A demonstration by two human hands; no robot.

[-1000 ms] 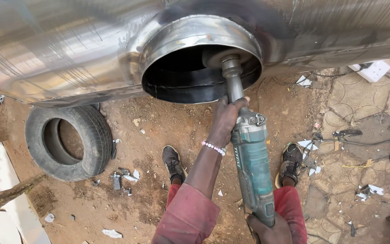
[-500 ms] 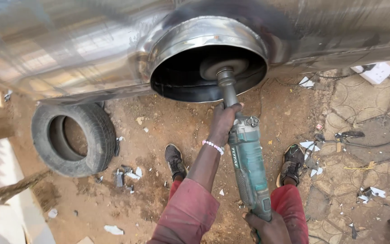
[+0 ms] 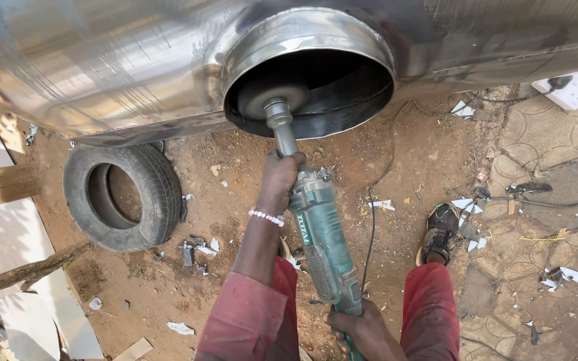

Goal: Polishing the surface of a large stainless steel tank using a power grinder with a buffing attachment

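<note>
At the centre of the view, your left hand point(image 3: 281, 182) is wrapped tight around the front neck of the teal angle grinder point(image 3: 321, 234), fingers closed fully on the body just behind the gear head, with a pale bead bracelet point(image 3: 266, 216) on that wrist. Down at six o'clock, your right hand point(image 3: 364, 331) is clenched around the rear handle of the same tool, so both hands have it held firmly and neither is open at all. The grinder runs from that rear grip up toward twelve o'clock, where a grey shaft point(image 3: 281, 127) carries a round disc point(image 3: 271, 94) into the mouth of the circular opening point(image 3: 309, 73) in the large shiny metal tank point(image 3: 102, 60); the disc sits at the left inner side of the opening, though whether it touches the metal you cannot tell from here. A black cable point(image 3: 372, 220) trails across the red dirt at about three o'clock from the tool. Your red trouser legs point(image 3: 429, 307) frame the bottom edge, and a dark shoe point(image 3: 440, 230) shows at four o'clock. Out at nine o'clock an old tyre point(image 3: 123, 195) lies flat on the ground below the tank, with scraps of metal just beside it. At two o'clock, a white socket block point(image 3: 570, 90) rests on the paved patch.
</note>
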